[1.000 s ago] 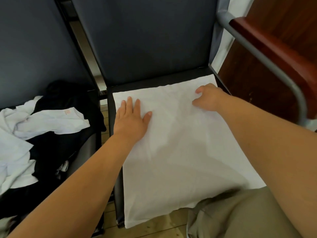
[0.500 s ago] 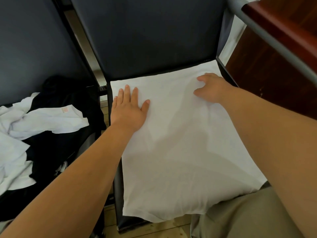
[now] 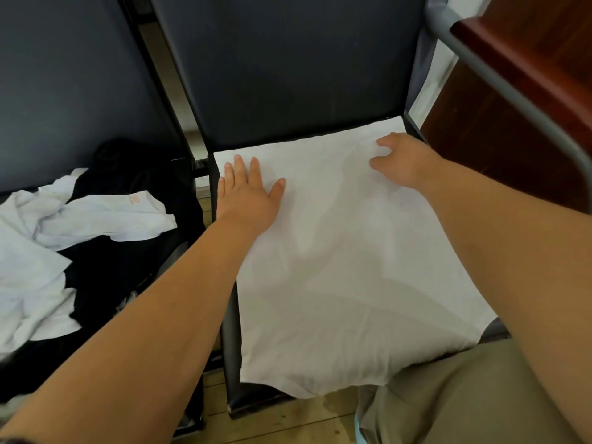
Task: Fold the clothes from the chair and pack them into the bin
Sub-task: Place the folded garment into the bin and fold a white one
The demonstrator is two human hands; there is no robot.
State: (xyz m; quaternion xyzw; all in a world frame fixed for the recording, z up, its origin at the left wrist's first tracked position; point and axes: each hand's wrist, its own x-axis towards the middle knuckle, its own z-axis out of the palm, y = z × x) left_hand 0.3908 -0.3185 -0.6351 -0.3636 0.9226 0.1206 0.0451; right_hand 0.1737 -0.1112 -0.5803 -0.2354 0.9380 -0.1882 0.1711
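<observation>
Lying flat under left hand (image 3: 246, 197) fingers (image 3: 241, 169): white garment (image 3: 346, 267).

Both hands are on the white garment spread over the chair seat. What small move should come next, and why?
Probably pinch the far right corner and start a fold. The white garment already lies flat across the chair seat; the left hand rests palm down near its far left corner as an anchor, while the right hand has its fingers curled near the far right edge.
</observation>
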